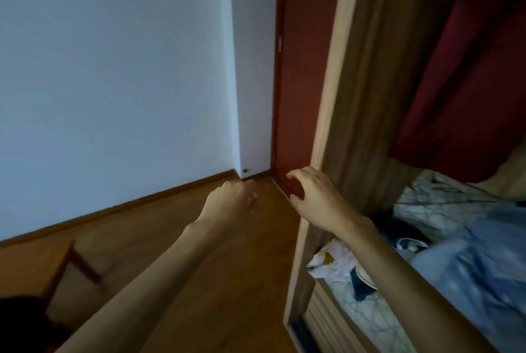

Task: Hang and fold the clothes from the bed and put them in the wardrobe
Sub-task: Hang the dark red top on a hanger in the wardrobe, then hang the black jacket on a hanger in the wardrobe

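The wardrobe point(321, 130) stands open on the right, its wooden side panel running from top to bottom. A dark red garment point(461, 68) hangs inside it. Below lie folded and crumpled clothes: a pale patterned piece point(444, 201), a blue piece point(478, 264) and a white crumpled piece point(333, 264). My left hand point(230, 199) is stretched out over the floor, blurred, fingers loosely curled, holding nothing. My right hand point(313, 196) hovers beside the wardrobe's front edge, fingers spread and bent, empty. The bed is out of view.
A white wall point(113, 82) fills the left, meeting a wooden floor point(199, 267) at a brown skirting board. The dark red open wardrobe door point(301, 68) stands in the corner. A wooden chair or table point(57, 264) sits at lower left.
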### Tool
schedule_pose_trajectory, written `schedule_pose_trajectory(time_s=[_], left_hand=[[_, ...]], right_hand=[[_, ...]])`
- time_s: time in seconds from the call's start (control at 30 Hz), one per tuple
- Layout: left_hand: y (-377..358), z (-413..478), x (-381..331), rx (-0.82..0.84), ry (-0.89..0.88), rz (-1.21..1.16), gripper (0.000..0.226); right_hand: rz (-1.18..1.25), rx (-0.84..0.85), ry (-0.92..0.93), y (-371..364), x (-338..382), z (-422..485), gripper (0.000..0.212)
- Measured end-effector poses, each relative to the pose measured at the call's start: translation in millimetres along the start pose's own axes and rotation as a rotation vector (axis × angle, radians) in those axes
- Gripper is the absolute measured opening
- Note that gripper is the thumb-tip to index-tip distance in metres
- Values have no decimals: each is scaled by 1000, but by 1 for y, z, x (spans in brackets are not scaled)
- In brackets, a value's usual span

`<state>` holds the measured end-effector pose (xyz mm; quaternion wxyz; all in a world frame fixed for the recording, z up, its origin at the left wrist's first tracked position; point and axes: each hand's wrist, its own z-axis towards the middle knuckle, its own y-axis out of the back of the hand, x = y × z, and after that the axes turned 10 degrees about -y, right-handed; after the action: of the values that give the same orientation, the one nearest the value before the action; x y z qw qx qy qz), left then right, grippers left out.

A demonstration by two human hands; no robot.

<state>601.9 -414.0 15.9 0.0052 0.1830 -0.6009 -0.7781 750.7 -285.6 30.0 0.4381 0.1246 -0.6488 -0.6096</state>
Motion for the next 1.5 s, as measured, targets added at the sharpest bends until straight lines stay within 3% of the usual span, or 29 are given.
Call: schedule_pose_trajectory(time_s=[0.5, 0.8, 1.1, 1.5], left_hand=[[69, -328, 224, 25, 663, 149, 22], [92, -520, 293, -70, 1016, 93, 26], [83, -636, 335, -169, 1319, 40, 26], [93, -717, 446, -129, 1679, -56, 30]], right_hand=[[-82, 353, 460, -197, 291, -43, 45], [-88, 533, 691, -300, 451, -99, 46], [-131, 704, 957, -398, 576, -128, 45], [-172, 942, 1192, -548, 732, -124, 48]])
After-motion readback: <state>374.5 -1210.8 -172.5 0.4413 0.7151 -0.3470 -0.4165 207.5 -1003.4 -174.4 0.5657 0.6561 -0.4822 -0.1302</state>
